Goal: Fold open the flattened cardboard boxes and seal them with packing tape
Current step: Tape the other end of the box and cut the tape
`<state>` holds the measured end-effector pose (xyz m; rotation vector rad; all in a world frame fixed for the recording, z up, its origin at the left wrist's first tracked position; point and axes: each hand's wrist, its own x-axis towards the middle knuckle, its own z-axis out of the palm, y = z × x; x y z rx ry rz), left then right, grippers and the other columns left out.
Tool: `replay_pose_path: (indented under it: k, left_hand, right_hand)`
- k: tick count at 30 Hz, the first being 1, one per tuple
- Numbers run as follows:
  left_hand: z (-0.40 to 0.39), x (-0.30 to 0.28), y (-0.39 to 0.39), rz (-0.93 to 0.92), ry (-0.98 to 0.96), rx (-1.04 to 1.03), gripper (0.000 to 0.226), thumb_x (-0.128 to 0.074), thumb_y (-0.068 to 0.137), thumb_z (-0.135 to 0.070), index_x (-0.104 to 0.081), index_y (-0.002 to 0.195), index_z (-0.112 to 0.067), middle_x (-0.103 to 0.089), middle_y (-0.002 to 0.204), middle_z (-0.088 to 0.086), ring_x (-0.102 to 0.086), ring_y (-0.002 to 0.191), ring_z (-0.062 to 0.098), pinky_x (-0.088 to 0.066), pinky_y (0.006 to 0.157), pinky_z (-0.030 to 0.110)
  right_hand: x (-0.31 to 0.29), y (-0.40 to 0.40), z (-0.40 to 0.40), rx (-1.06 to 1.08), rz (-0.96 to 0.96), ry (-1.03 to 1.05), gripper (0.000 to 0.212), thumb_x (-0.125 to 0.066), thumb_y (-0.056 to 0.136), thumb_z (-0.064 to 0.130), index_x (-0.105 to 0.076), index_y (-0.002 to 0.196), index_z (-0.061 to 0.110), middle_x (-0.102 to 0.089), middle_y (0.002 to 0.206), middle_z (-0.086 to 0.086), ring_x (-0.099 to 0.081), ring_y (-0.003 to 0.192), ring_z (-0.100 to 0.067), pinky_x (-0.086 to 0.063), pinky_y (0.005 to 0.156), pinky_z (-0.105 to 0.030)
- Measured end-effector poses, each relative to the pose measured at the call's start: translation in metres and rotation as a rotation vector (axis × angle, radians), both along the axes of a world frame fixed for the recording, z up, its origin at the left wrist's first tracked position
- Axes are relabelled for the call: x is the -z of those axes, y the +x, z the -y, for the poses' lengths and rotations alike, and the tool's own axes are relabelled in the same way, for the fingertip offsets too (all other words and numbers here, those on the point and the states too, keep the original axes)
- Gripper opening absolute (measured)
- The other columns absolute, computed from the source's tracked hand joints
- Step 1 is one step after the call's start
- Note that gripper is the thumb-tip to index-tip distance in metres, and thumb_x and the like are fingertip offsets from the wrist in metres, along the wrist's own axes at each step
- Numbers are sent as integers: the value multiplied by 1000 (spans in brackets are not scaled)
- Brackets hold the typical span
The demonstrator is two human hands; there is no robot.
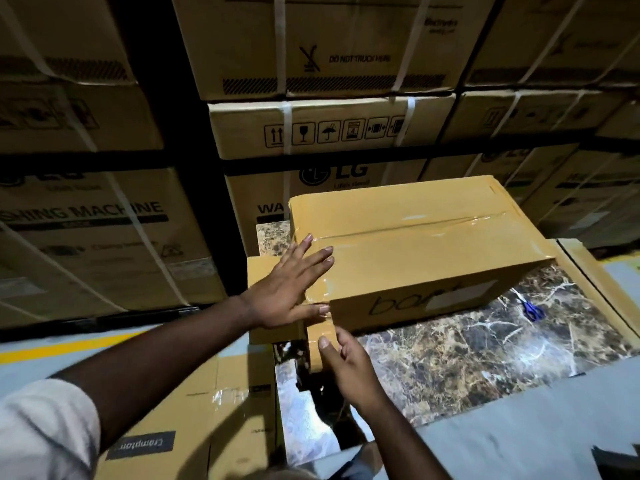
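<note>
Pressing glossy tape (320, 336) onto rectangular cardboard box (415, 258), marbled table (485, 341)

box (426, 258): matt brown cardboard, smooth | packing tape (408, 227): clear glossy plastic film, wrinkled, laid along top seam and over left end | table (485, 344): polished marble-look slab, glossy, brown veined | scissors (531, 309): blue plastic handles, near right edge | stacked cartons (322, 123): matt cardboard, bound with white plastic strapping

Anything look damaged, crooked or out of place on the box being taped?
The tape along the box top seam is wrinkled toward the far end. A loose strip hangs off the near corner, pinched by the right hand.
</note>
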<state>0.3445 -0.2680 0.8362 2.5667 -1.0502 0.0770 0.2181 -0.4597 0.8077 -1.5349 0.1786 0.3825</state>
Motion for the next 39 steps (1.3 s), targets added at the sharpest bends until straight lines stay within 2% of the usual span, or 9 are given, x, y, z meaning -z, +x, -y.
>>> replay_pose_path:
  k: [2, 5, 9, 19, 26, 30, 33, 36, 39]
  left_hand:
    - [-8, -9, 8, -27, 106, 93, 89, -47, 100, -66, -7, 166, -22, 4, 174, -3, 22, 157, 24, 10, 126, 49]
    - [-20, -23, 30, -20, 220, 275, 83, -40, 100, -68, -12, 166, -26, 1, 174, -4, 14, 159, 24, 4, 128, 49]
    - [-24, -24, 42, 37, 278, 340, 75, -40, 102, -62, -20, 165, -27, -7, 174, -4, 3, 160, 24, -10, 129, 50]
    - [-23, -32, 32, -4, 298, 349, 74, -39, 106, -58, -10, 166, -26, 3, 174, -3, 13, 159, 21, 2, 129, 47]
    - [-3, 4, 7, 217, 177, 133, 83, -48, 99, -68, -28, 163, -19, -23, 170, 5, -12, 159, 31, -17, 128, 52]
    - [-7, -9, 10, 185, 204, 174, 78, -38, 106, -58, -19, 164, -10, -13, 172, 10, -1, 160, 29, 1, 130, 43]
    - [-15, -15, 13, 100, 262, 233, 75, -35, 110, -52, -6, 165, -10, 2, 173, 10, 12, 159, 26, 9, 128, 39]
    - [-19, -27, 18, 17, 217, 281, 65, -29, 112, -45, -9, 166, -14, 1, 174, 3, 10, 160, 18, 9, 128, 35]
    - [-12, -35, 12, 17, 98, 170, 52, -31, 113, -40, -33, 161, -19, -21, 171, -1, -7, 159, 12, -1, 129, 31]
  right_hand:
    - [0, 0, -2, -5, 2, -14, 23, -54, 110, 26, -65, 128, 19, -79, 103, -7, -75, 94, -24, -59, 84, -39]
    - [-3, 8, -6, 56, -105, 120, 27, -51, 111, 24, -65, 126, 8, -72, 87, -21, -67, 72, -29, -59, 64, -35]
    - [-2, 14, -6, 78, -103, 153, 29, -54, 109, 27, -68, 119, 3, -71, 81, -20, -67, 67, -27, -59, 65, -34]
    - [8, 8, -14, 155, -117, 161, 30, -63, 104, 29, -69, 115, 3, -72, 79, -19, -68, 63, -25, -58, 55, -33]
    - [20, 11, -2, 37, 15, -484, 33, -55, 102, 59, -72, 107, 31, -75, 94, 7, -71, 89, -13, -59, 82, -41]
    - [-4, 7, 16, 275, 506, -891, 17, -58, 104, 38, -68, 110, 26, -63, 97, 11, -61, 91, -15, -54, 75, -38]
    - [-22, 22, 31, 216, 992, -994, 18, -66, 101, 28, -75, 112, 17, -69, 114, 0, -61, 106, -23, -48, 92, -39]
    - [-35, 52, 40, 4, 1074, -1078, 31, -67, 101, 35, -72, 128, 21, -65, 141, 0, -54, 136, -22, -36, 116, -46]
    - [-35, 70, 56, -223, 1048, -1020, 38, -68, 98, 19, -67, 136, 22, -59, 151, 3, -47, 146, -21, -28, 123, -54]
